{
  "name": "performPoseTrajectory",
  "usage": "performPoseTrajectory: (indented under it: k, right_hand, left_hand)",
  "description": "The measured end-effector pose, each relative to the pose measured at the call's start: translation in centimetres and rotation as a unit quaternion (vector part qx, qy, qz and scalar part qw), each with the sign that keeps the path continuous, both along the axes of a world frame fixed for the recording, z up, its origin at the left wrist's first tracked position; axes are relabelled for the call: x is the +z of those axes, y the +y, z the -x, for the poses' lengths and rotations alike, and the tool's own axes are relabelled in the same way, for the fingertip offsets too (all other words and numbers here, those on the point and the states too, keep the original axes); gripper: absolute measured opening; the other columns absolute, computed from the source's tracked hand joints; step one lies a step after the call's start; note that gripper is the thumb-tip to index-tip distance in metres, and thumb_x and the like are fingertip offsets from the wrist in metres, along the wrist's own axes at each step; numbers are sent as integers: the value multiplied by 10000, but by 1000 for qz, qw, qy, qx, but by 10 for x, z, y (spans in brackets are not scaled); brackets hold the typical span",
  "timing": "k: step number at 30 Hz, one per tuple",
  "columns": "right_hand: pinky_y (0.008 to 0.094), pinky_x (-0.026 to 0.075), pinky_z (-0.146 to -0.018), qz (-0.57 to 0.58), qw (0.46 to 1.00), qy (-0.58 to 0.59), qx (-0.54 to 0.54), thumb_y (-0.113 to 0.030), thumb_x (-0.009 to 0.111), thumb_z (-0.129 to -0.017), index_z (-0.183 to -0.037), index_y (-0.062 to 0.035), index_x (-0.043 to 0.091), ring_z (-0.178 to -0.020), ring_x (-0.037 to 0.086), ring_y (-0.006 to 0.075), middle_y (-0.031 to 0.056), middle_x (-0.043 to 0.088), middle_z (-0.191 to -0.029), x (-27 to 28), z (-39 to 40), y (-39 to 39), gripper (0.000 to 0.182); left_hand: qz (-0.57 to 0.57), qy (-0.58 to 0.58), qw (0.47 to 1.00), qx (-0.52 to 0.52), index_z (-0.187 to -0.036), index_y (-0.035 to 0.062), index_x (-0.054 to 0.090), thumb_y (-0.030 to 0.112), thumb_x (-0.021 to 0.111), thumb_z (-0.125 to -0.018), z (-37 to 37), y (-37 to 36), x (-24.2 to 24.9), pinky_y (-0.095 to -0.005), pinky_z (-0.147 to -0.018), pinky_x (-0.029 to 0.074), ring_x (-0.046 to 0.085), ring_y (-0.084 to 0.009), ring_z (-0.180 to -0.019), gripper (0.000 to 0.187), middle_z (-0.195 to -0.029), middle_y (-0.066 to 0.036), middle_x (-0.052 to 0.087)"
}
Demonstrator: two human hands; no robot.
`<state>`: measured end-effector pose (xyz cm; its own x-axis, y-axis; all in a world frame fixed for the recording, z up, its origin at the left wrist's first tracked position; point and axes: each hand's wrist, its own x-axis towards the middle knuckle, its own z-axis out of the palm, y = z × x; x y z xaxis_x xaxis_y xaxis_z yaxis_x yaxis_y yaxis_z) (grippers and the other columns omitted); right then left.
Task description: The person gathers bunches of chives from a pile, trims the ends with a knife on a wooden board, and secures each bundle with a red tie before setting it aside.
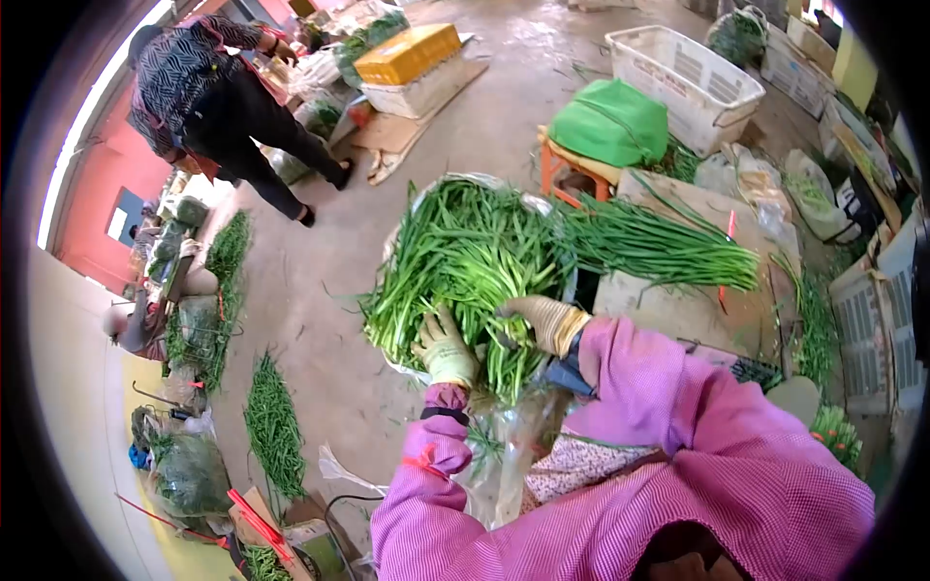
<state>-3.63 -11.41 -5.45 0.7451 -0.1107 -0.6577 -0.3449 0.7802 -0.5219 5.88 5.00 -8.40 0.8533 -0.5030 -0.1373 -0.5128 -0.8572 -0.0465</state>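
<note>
In front of me a round basket (pixel 391 242), lined with pale sheeting, is heaped with long leafy green stalks (pixel 475 232). My left hand (pixel 446 351), in a pale glove with a greenish palm, lies on the near left of the heap with its fingers spread. My right hand (pixel 544 321), in a ribbed yellowish glove, curls over a bunch of stalks at the near right side; its fingertips are partly hidden among them. A dark tip shows by those fingers, too small to name. To the right, a bundle of long green stalks (pixel 668 242) lies on a board (pixel 630 295).
A green-covered stool (pixel 605 126) and a white crate (pixel 678 82) stand beyond the board. A yellow-lidded foam box (pixel 407 58) sits farther back. One person (pixel 223 97) bends over at the left. Green piles (pixel 273 426) lie on the floor.
</note>
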Motion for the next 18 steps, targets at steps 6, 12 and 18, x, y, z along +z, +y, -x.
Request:
performPoseTrajectory:
  k: [6, 12, 18]
  right_hand:
    - [303, 581, -592, -92, 989, -115, 1, -61, 630, -848, -981, 25, 602, -680, 655, 211, 129, 664, -859, 64, 52, -31, 160]
    - [292, 572, -588, 12, 970, -243, -16, -154, 630, -878, -1002, 47, 633, -683, 675, 181, 130, 693, -864, 163, 110, -58, 236]
    - [284, 575, -624, 92, 934, -345, -3, -205, 621, -885, -990, 45, 648, -661, 662, 177, 117, 681, -804, 221, 134, -70, 273]
  left_hand:
    - [-12, -12, 1000, 14, -1560, 121, 17, 496, 737, -772, -4, 3, -11, -563, -1116, 241, 270, -341, -1427, 1132, -1581, -158, 231]
    - [19, -9, 1000, 4, -1555, 100, 34, 402, 758, -762, -11, 10, -22, -557, -1109, 261, 288, -355, -1401, 1116, -1549, -191, 261]
    - [15, 34, 999, 6, -1561, 136, -4, 499, 751, -756, -16, 9, -15, -587, -1146, 179, 190, -376, -1455, 1162, -1594, -184, 175]
